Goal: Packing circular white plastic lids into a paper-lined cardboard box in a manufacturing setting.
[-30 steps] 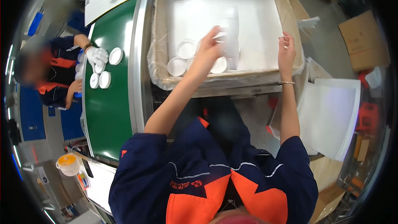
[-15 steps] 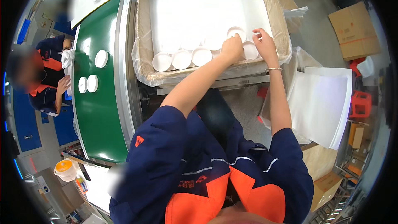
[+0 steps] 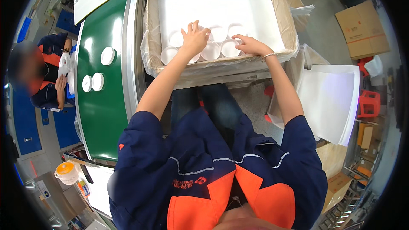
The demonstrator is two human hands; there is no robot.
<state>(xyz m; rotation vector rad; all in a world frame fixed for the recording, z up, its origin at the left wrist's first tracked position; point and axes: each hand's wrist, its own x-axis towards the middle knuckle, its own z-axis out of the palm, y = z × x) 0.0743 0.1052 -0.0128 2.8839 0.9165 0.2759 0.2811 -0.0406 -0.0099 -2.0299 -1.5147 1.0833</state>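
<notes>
A large carton (image 3: 150, 42) lined with clear plastic and a white sheet (image 3: 213, 0) stands before me. Near its front edge, two rows of shallow white round caps sit side by side, among them a front-row cap (image 3: 211, 51) and a back-row cap (image 3: 237, 29). Over the left part of the rows is my left hand (image 3: 195, 39), its fingers spread and partly covering caps beneath. My right hand (image 3: 254, 46) reaches in from the right, fingers stretched apart and touching or nearly touching the rightmost front cap (image 3: 230, 48). Neither hand visibly grips a cap.
To the left runs a green conveyor belt (image 3: 104, 119) carrying a few white round caps (image 3: 108, 56). A person (image 3: 49, 66) works beyond it. White sheets (image 3: 326, 102) lie at right, near a red stool (image 3: 369, 104) and a brown cardboard box (image 3: 362, 30).
My left hand has moved left from the right end of the rows and opened out. My right hand has shifted lower and left, to the rightmost front cap. The view has shifted slightly.
</notes>
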